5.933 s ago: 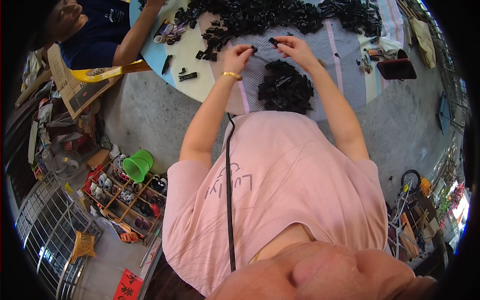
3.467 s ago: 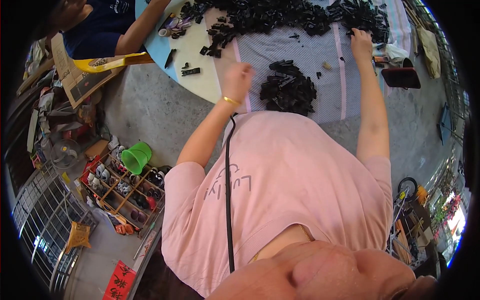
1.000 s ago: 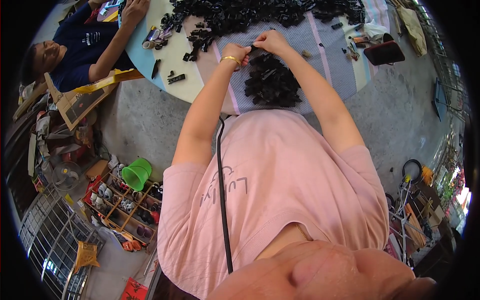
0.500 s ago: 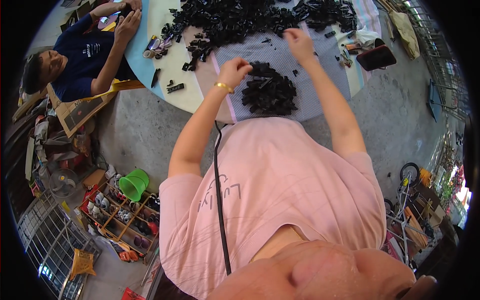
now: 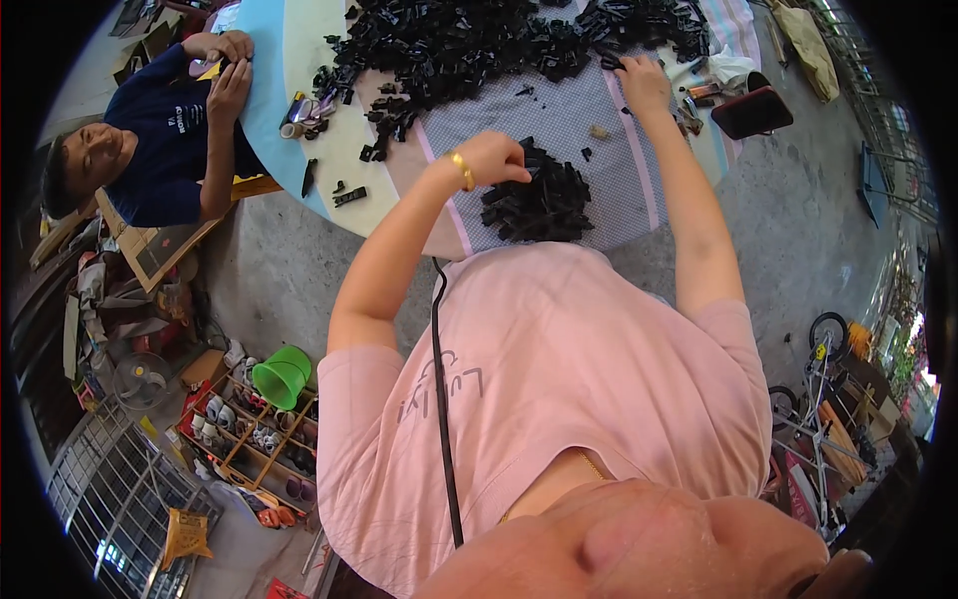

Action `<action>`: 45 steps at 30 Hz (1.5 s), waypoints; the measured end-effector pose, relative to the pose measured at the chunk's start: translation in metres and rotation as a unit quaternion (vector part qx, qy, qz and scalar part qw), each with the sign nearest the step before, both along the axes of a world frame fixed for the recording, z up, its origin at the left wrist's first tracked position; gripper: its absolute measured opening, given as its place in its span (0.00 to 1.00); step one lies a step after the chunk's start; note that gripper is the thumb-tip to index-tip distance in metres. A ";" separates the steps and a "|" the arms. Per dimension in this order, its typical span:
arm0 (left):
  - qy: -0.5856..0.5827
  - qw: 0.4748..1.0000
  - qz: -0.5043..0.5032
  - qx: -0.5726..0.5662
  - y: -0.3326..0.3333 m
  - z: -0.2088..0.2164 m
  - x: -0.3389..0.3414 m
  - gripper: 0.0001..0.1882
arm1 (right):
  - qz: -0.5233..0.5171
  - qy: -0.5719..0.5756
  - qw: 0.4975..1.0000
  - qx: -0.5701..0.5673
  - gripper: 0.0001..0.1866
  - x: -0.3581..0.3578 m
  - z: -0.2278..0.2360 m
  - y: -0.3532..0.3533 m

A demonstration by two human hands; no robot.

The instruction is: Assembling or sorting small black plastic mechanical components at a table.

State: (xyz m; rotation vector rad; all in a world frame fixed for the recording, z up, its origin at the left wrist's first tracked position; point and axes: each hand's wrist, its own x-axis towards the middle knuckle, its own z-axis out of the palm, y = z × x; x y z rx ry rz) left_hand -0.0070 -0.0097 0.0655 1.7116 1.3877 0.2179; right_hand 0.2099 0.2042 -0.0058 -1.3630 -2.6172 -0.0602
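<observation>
Small black plastic pieces form a near pile (image 5: 539,200) in front of me on the table. My left hand (image 5: 496,160), with a gold bracelet at the wrist, is at this pile's upper left edge. Its fingers are curled closed, and whatever they hold is hidden. Stretched farther out, my right hand (image 5: 646,84) reaches the right edge of a large far heap (image 5: 449,50) of similar pieces. Its fingertips pinch a black plastic piece (image 5: 611,62) there. A small tan lump (image 5: 599,131) lies on the patterned cloth between the two piles.
A dark red phone (image 5: 751,113) stands at the table's right edge, near white crumpled plastic (image 5: 731,70). Tape rolls (image 5: 291,130) and loose black pieces (image 5: 349,197) lie on the left. Another person (image 5: 165,135) sits at the left edge, hands together. A black cable (image 5: 439,399) hangs down my front.
My right hand has moved right to the far heap's edge. My left hand has shifted slightly right and nearer, over the near pile's edge. The tan lump now shows; the other person's hands have lowered.
</observation>
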 end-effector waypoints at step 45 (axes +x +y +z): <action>-0.008 0.873 0.454 0.179 0.007 -0.108 -0.024 0.06 | 0.210 0.211 0.927 -0.230 0.11 -0.083 0.009 -0.123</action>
